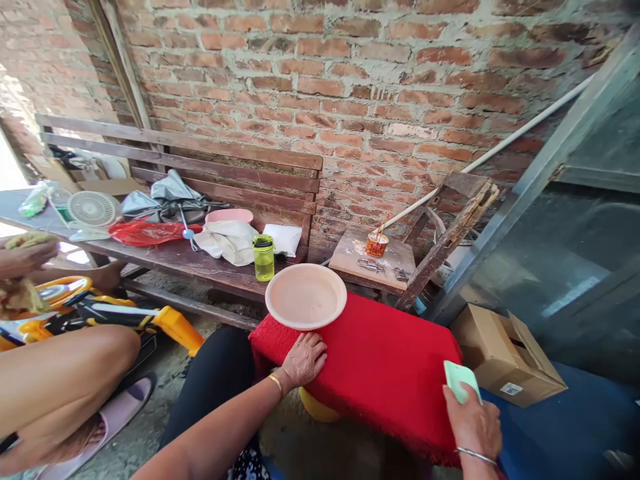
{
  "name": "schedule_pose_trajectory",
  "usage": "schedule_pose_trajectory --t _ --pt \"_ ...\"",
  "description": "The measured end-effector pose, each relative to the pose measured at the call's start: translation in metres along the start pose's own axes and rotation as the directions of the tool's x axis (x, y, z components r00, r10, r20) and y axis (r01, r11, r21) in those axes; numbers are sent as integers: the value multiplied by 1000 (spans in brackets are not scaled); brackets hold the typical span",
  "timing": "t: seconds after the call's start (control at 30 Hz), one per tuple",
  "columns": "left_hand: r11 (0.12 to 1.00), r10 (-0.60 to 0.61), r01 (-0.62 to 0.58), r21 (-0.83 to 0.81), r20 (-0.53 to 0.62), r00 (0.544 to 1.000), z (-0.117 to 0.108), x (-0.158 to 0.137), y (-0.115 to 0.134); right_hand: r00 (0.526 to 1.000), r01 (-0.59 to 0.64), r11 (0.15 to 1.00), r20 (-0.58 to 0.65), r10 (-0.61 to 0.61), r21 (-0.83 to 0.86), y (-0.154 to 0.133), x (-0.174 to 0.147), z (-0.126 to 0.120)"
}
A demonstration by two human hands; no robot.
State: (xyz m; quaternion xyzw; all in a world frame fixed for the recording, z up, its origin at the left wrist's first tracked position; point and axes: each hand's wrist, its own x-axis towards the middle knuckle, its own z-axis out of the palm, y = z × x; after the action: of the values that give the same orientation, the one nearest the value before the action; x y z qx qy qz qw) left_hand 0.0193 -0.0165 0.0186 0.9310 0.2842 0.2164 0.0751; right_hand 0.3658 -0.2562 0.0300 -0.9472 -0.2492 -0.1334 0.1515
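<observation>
My left hand (304,360) lies palm down on the red cloth (385,360), its fingers slightly spread and holding nothing. Just beyond its fingertips stands a pale pink basin (306,297); whether they touch it is hard to tell. The cloth covers a low table or bench top and hangs over the near edge. At the cloth's right end, my right hand (473,420) is closed around a flat mint-green object (461,380) with rounded corners. Its exact kind does not show, and its lower part is hidden by my fingers.
A wooden bench (170,263) carries a green bottle (263,257), a white fan (93,212), and a red bag (150,232). A small table (345,257) holds a paper cup (377,245) and padlocks. A cardboard box (505,353) sits right. Another person's leg (70,380) is at left.
</observation>
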Motion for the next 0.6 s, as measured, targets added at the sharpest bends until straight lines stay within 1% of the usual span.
schedule_pose_trajectory --t 0.03,0.07,0.1,0.17,0.23,0.27,0.3,0.33,0.37,0.4,0.47,0.5,0.53,0.6 --pt "1000 0 0 -2 -1 1000 0 0 0 995 97 992 0 -98 75 -17 -8 3" --pt "1000 1 -1 -2 -3 1000 0 0 1 980 193 967 7 -197 165 -39 -17 8" --pt "1000 -1 1 1 -3 1000 0 0 1 956 278 925 14 -292 259 -63 -28 12" --pt "1000 -7 7 13 -5 1000 0 0 1 885 419 813 18 -465 404 -111 -50 20" --pt "1000 -9 9 19 -7 1000 -1 1 1 802 531 724 15 -597 440 -146 -67 23" --pt "1000 -7 7 18 -9 1000 -1 1 1 770 571 702 20 -638 426 -155 -71 23" --pt "1000 -3 3 15 -10 1000 -1 1 1 753 592 701 36 -657 398 -159 -71 21" --pt "1000 0 0 11 -12 1000 -1 1 1 755 591 721 66 -652 361 -155 -67 18" --pt "1000 1 -1 7 -13 1000 -1 1 1 777 564 762 107 -621 318 -146 -58 15" --pt "1000 1 -1 4 -14 1000 -1 2 1 814 508 816 155 -559 275 -131 -46 13" --pt "1000 0 0 3 -14 1000 -1 2 0 900 325 926 238 -366 193 -90 -18 9" --pt "1000 1 0 4 -16 1000 -1 2 0 932 215 962 258 -254 169 -68 -4 8" --pt "1000 4 -4 6 -18 1000 -1 2 0 952 123 980 262 -161 154 -46 7 8" --pt "1000 16 -16 7 -24 1000 -1 2 1 979 -30 993 205 5 118 -10 20 10"
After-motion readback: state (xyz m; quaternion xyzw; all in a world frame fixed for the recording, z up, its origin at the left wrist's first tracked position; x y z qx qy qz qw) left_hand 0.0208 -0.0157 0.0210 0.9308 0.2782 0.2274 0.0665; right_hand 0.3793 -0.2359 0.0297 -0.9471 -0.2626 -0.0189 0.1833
